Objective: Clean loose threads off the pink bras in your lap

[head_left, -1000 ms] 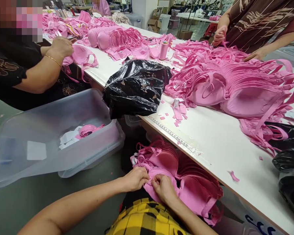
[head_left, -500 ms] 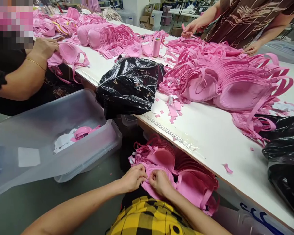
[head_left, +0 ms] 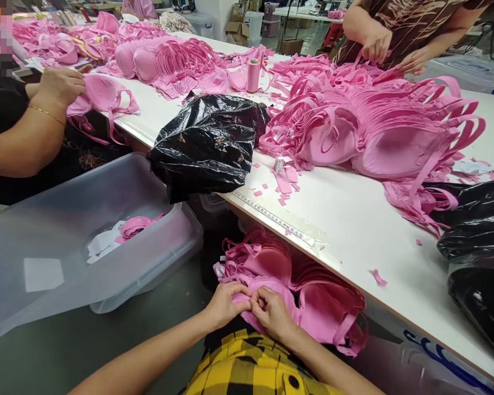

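A stack of pink bras [head_left: 325,312] rests on my lap, partly beneath the table edge. My left hand [head_left: 226,302] is closed in a pinch on the fabric of the nearest bra, close to its left cup. Right beside it, my right hand [head_left: 271,310] pinches the same bra, the fingertips of both hands almost touching. The exact bit of fabric between the fingers is mostly hidden. Pink straps [head_left: 236,258] with small white tags hang at the left of the stack.
A clear plastic bin [head_left: 148,247] with a few pink pieces stands left. The white table [head_left: 341,219] carries a black plastic bag [head_left: 209,145], a large bra pile [head_left: 399,148], a thread spool [head_left: 253,75] and a tape measure [head_left: 271,216]. Two co-workers handle pink pieces across it.
My hands have come together, fingertips now nearly meeting on the bra. The view has shifted slightly. The far co-worker's raised hand has moved down toward the pink pile.
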The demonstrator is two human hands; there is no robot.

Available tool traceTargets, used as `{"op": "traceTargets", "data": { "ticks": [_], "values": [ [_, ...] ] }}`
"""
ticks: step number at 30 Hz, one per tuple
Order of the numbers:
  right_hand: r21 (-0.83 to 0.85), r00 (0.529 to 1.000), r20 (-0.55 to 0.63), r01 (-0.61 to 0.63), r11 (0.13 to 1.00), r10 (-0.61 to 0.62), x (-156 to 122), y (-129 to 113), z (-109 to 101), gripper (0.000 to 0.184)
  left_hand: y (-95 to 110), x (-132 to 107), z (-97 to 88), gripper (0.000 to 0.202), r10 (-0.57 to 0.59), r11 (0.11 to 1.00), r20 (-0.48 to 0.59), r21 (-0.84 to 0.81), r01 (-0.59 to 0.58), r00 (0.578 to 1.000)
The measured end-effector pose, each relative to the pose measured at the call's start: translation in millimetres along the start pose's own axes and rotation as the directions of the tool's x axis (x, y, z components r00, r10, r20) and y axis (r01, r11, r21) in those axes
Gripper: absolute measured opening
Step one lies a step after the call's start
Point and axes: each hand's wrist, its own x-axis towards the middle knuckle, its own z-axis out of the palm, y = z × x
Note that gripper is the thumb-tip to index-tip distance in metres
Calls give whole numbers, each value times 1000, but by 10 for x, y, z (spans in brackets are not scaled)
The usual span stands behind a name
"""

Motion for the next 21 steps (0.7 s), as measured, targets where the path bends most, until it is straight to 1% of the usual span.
{"op": "traceTargets", "data": {
  "ticks": [1, 2, 4, 6, 7, 8, 9, 10, 11, 12, 13, 14, 16, 19, 21],
  "values": [
    [-4, 1000, 6, 2, 1000, -2, -13, 4, -2, 14, 24, -32, -38, 13, 55, 998, 35, 26, -55, 998],
    [-9, 1000, 11, 5, 1000, -5, -25, 3, -3, 15, 50, -61, -88, 15, 115, 991, 95, 60, -121, 989],
    [-17, 1000, 19, 16, 1000, -16, -45, -9, -5, 16, 100, -101, -189, 20, 217, 961, 218, 121, -247, 952],
    [-23, 999, 18, 27, 999, -27, -55, -26, -7, 16, 128, -108, -235, 23, 287, 928, 273, 158, -337, 918],
    [-29, 999, 15, 32, 999, -32, -56, -32, -7, 16, 130, -98, -223, 23, 309, 918, 265, 168, -359, 914],
    [-37, 999, 7, 36, 999, -36, -55, -35, -8, 16, 123, -80, -186, 24, 317, 917, 234, 171, -360, 919],
    [-47, 999, -1, 38, 998, -39, -53, -33, -8, 15, 109, -55, -127, 23, 307, 926, 179, 168, -337, 935],
    [-57, 999, -8, 40, 998, -40, -50, -28, -7, 15, 89, -29, -56, 22, 272, 946, 97, 158, -285, 957],
    [-68, 999, -16, 38, 997, -40, -48, -19, -5, 14, 67, -2, 20, 20, 215, 968, 6, 135, -213, 977],
    [-81, 999, -23, 37, 996, -39, -46, -7, -4, 14, 46, 21, 91, 19, 146, 985, -76, 100, -138, 986],
    [-95, 999, -25, 35, 995, -37, -45, 6, -5, 14, 29, 39, 148, 19, 82, 995, -134, 61, -75, 988],
    [-106, 999, -22, 30, 994, -33, -45, 18, -8, 14, 18, 50, 185, 18, 39, 999, -156, 29, -35, 987],
    [-98, 1000, -14, 11, 995, -13, -43, 38, -28, 12, 15, 55, 198, 16, 23, 1000, -120, 0, -23, 993],
    [-19, 1000, -19, -25, 1000, 25, -30, 51, -79, 13, 42, 33, 128, 13, 43, 999, -39, 6, -43, 998],
    [2, 999, -37, -38, 999, 39, -17, 56, -100, 12, 58, 18, 87, 13, 34, 999, -33, 28, -33, 999]
  ]
}}
